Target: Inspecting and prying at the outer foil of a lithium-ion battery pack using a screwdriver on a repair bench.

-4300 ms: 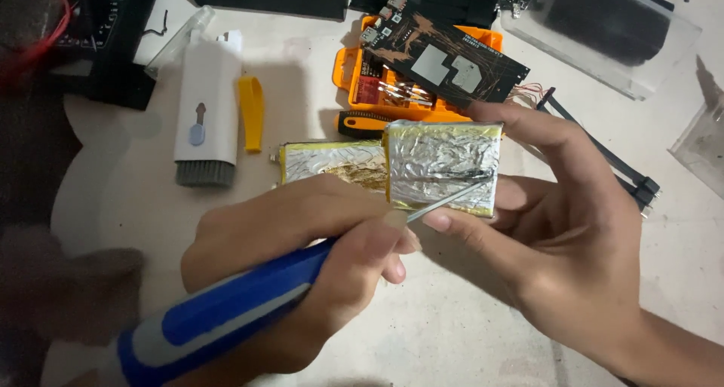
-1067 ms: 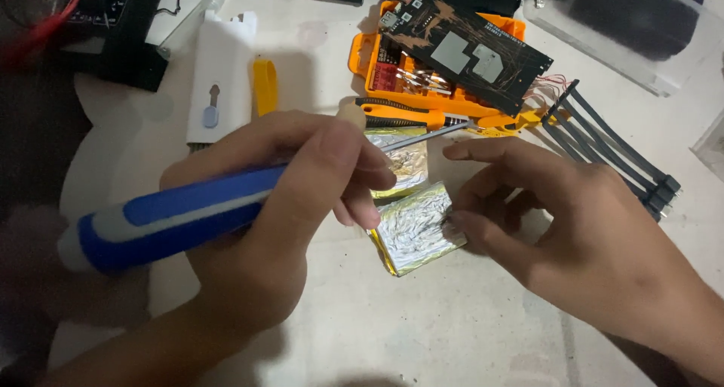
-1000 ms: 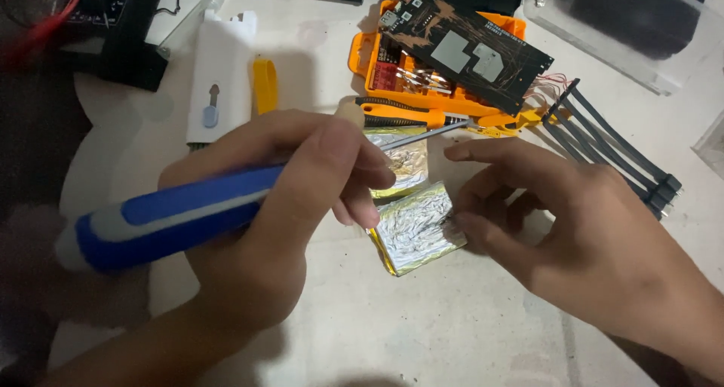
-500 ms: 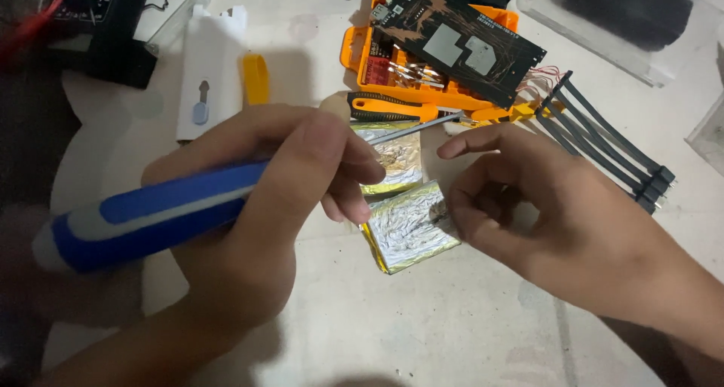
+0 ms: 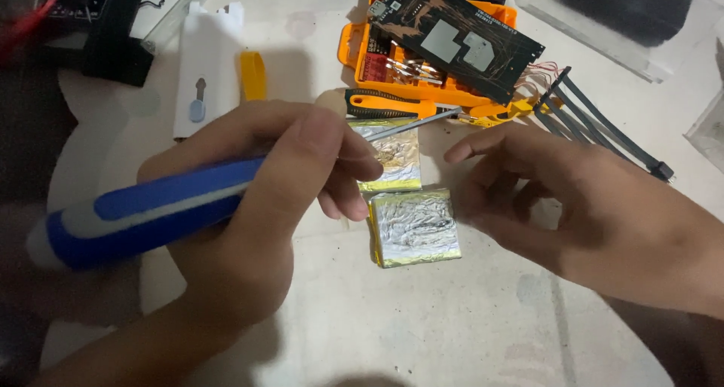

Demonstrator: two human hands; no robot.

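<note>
On the pale work surface [image 5: 467, 334], just under my hands, two foil-wrapped flat cells lie edge to edge. The nearer foil pack [image 5: 416, 226] sits flat and alone now; a moment ago my right fingertips were pressed on its right edge, and a few seconds back I held it up off the table. My right hand [image 5: 573, 206] has lifted clear of it, fingers loosely spread and holding nothing, hovering just beside the pack. I take that to mean the pack has been set down and let go.

My left hand [image 5: 264, 206] is closed around the blue and white screwdriver [image 5: 151, 214], same grip as before. Its metal shaft reaches over the farther foil pack [image 5: 392, 157], the tip close to the orange-handled tool [image 5: 392, 104]. Whether the tip touches anything I cannot tell.

Surface: off-white, scuffed and stained. Behind the packs stands an orange bit case [image 5: 422, 70] with a dark circuit board [image 5: 460, 36] resting across it. Black cable ties [image 5: 596, 119] fan out to the right. A white flat tool case [image 5: 207, 67] and a small orange pry piece [image 5: 253, 74] lie to the left. Clear plastic boxes at the far right; dark gear at the far left.
</note>
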